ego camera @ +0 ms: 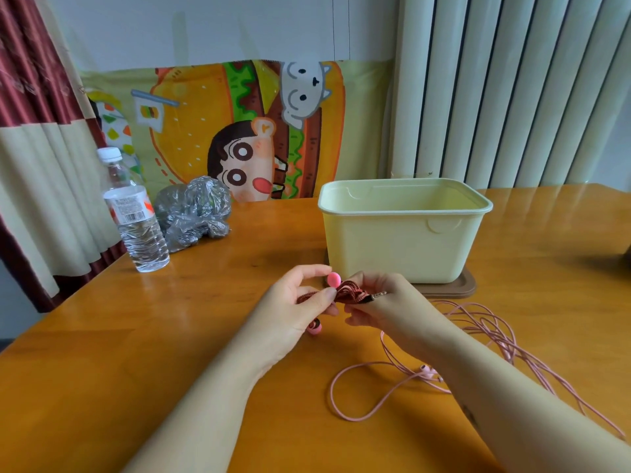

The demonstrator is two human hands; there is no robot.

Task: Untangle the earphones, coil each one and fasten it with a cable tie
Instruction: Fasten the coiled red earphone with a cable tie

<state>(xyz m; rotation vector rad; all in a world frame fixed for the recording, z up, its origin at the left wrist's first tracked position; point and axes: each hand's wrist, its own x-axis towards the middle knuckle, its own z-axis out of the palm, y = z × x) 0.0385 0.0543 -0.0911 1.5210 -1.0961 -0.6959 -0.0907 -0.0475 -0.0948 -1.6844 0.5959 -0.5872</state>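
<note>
Holding a folded bundle of the red braided earphone between both hands, just in front of the cream bin, the person is judged to be at the fastening step. Right hand: fingers curled round the bundle, jack plug sticking out over the thumb side. Left hand: thumb and fingers pinching the bundle's other end, with a pink round button at the fingertips, probably part of the tie; its strap cannot be made out. One earbud hangs loose below the left hand.

Advice: keep the right grip firm so the folds do not spring apart, wrap at mid-bundle, and tuck in the hanging earbud first.

A second, pink earphone lies uncoiled on the table, in front of the bin and to its right, partly under the right forearm, where it could snag. A water bottle and a crumpled plastic bag stand well left of the bin, out of the way.
</note>
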